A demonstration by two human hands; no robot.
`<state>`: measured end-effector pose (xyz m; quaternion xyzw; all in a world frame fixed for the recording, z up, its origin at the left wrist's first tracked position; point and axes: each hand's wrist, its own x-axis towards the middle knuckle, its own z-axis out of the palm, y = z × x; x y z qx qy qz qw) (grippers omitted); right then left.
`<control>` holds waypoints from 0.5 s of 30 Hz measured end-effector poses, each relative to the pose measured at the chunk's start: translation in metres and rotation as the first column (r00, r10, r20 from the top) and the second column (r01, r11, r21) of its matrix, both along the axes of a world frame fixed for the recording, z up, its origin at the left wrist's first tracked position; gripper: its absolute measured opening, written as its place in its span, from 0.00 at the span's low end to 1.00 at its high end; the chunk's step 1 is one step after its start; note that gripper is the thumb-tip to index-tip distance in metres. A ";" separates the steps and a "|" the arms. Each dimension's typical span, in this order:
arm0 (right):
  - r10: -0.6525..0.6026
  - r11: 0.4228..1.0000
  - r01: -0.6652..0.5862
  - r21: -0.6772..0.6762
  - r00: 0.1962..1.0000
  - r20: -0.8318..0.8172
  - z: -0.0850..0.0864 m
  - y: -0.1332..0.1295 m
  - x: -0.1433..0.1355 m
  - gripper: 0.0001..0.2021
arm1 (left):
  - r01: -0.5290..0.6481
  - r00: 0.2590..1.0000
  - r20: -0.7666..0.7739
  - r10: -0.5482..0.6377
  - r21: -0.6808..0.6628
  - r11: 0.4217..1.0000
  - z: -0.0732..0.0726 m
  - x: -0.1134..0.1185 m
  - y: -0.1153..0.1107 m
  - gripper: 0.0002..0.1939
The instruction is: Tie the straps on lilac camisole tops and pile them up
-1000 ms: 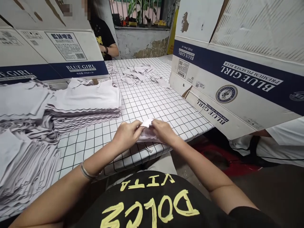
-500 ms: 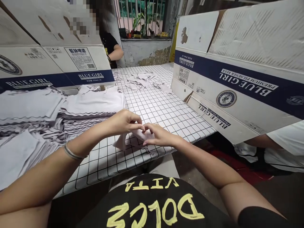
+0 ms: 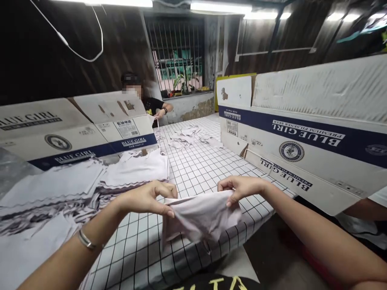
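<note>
A piece of pale cloth (image 3: 205, 213) hangs between my hands in front of me, above the near edge of the table. My left hand (image 3: 152, 197) pinches its upper left corner, thumb on the near side. My right hand (image 3: 242, 189) grasps the upper right part, thumb in front and fingers curled behind. The top edge runs nearly straight from one grip to the other, and the lower part sags in loose folds.

Under it the table (image 3: 193, 173) wears a white cover with a black grid. A metal bracelet (image 3: 86, 240) circles my left wrist. Beside that arm lie piles of similar cloth (image 3: 136, 169), layered flat with wavy edges. Behind the piles stands a white and blue carton (image 3: 121, 139); another carton (image 3: 317, 121), its print upside down, stands to my right. A few crumpled cloths (image 3: 183, 139) lie farther back on the table.

Beyond the left carton, a co-worker (image 3: 154, 106) in a black shirt holds something pale. Past the table is a barred window (image 3: 181, 60), and tube lights (image 3: 220, 8) glow overhead.
</note>
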<state>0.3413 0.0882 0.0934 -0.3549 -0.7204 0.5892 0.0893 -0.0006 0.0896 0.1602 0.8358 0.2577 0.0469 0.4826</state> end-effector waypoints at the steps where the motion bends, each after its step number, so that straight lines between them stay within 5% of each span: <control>1: 0.019 1.000 -0.020 0.013 0.999 0.047 0.005 0.002 0.005 0.20 | 0.002 0.996 0.084 0.000 -0.028 1.000 0.000 0.001 -0.001 0.14; 4: 0.103 0.990 -0.110 0.088 0.992 0.078 0.019 0.003 0.011 0.17 | 0.056 0.968 0.250 -0.007 -0.191 0.980 0.000 0.005 -0.004 0.15; 8: 0.145 0.987 -0.120 0.106 0.948 -0.282 0.031 -0.004 0.009 0.20 | 0.019 0.945 0.315 0.091 -0.328 0.944 -0.002 0.008 -0.010 0.18; 11: 0.069 0.998 -0.063 0.029 0.849 -0.524 0.039 -0.012 0.008 0.23 | -0.102 0.954 0.242 0.179 -0.297 0.949 0.004 0.008 -0.010 0.18; 15: -0.045 0.999 0.032 -0.032 0.796 -0.604 0.055 -0.014 0.012 0.21 | -0.258 0.946 0.166 0.278 -0.133 0.957 0.016 0.004 -0.005 0.16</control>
